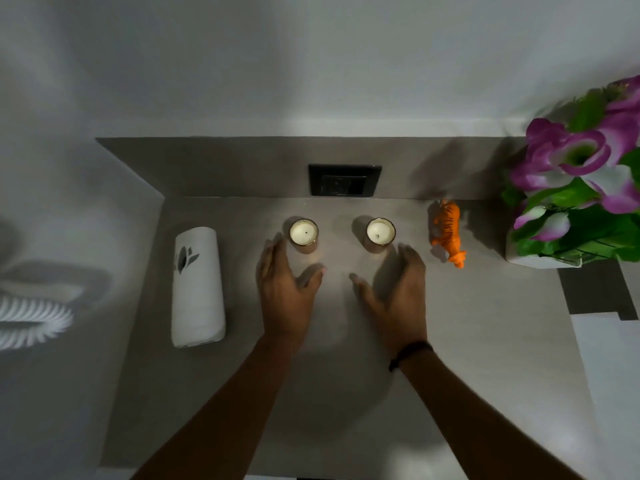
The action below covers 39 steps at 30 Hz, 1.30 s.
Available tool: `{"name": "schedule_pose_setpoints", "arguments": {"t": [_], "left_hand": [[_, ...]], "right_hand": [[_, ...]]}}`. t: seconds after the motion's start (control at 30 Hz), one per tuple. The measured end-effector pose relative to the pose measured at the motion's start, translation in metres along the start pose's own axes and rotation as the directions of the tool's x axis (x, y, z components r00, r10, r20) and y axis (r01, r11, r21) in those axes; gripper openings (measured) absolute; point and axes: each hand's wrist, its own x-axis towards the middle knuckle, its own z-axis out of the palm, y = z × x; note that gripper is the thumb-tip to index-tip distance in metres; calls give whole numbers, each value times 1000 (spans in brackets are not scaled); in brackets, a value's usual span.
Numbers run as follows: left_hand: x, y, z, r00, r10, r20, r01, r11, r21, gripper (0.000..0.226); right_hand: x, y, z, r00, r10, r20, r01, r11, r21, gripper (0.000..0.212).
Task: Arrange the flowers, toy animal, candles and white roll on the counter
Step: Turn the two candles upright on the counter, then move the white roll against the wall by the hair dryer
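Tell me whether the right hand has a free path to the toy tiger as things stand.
Probably yes. The right hand is open and empty, just left of the orange toy tiger, with only bare counter between them. The nearer candle sits to the other side, out of the way.

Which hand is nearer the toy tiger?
Right. The right hand is just left of the toy tiger; the left hand is farther left, beyond both candles.
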Motion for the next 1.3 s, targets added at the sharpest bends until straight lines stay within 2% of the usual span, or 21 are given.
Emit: {"name": "schedule_pose_setpoints", "arguments": {"t": [0.03, 0.1, 0.17, 0.23, 0.3, 0.37, 0.47, 0.57, 0.7, 0.83, 0.93, 1.1, 1.3], "left_hand": [[-8, -4, -12, 996, 78, -40, -76, 996, 53, 80], [-16, -15, -38, 971, 209, -116, -185, 964, 193, 73], [-14, -28, -68, 962, 215, -171, -148, 931, 333, 78], [-6, -38, -92, 976, 78, -205, 14, 911, 412, 89], [2, -45, -108, 968, -173, -183, 232, 893, 385, 102], [10, -53, -116, 912, -392, -118, 409, 879, 246, 107], [22, -63, -121, 862, -499, -89, 505, 860, 70, 91], [31, -64, -115, 872, -449, -196, 458, 889, -4, 82], [60, -65, -107, 868, -328, -373, 286, 944, -165, 96], [95, -75, -98, 832, -316, -457, 148, 919, -366, 106], [111, -83, -88, 812, -291, -505, 42, 894, -447, 109], [106, -100, -74, 763, -274, -585, -6, 903, -431, 106], [93, -128, -71, 790, -261, -556, 72, 938, -338, 66]], "right_hand": [[-22, 6, 2, 997, -74, 14, 75, 984, -162, 103], [-61, 22, 6, 958, -243, 149, 285, 850, -443, 103], [-83, 32, 6, 911, -300, 283, 410, 737, -537, 100], [-87, 35, 4, 902, -288, 321, 428, 695, -578, 98], [-85, 33, 2, 907, -267, 325, 416, 680, -604, 97], [-86, 32, 2, 906, -264, 331, 420, 665, -618, 95], [-87, 33, 4, 908, -260, 330, 416, 657, -629, 92], [-88, 33, 6, 916, -247, 315, 398, 653, -645, 91], [-86, 36, 9, 917, -238, 320, 395, 641, -657, 92], [-85, 40, 13, 921, -254, 294, 388, 633, -670, 93], [-85, 40, 16, 922, -293, 253, 386, 640, -665, 92], [-85, 33, 18, 927, -295, 231, 370, 617, -694, 93], [-79, 34, 23, 945, -229, 233, 326, 618, -715, 100]]}}
